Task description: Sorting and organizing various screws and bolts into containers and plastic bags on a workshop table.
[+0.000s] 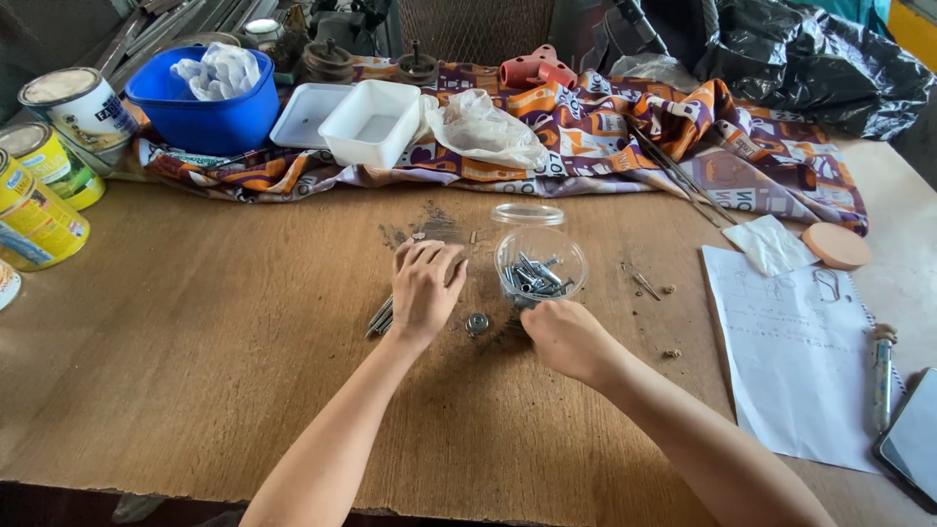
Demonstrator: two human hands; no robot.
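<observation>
My left hand [426,284] rests palm down on the wooden table [195,342], covering a small bunch of long nails [379,317] whose ends poke out at its left side. My right hand [564,335] lies curled on the table right beside a clear round plastic jar [540,263] full of metal screws, touching its near side; what its fingers hold is hidden. A small round metal washer [477,323] lies between the two hands. The jar's clear lid [528,214] sits just behind it.
A patterned cloth [605,137] runs along the back with a blue bowl [205,107], white trays [374,122] and a plastic bag. Paint cans [39,185] stand at the left. At the right lie a sheet of paper [795,351], a round pink disc [836,245] and a phone [913,434].
</observation>
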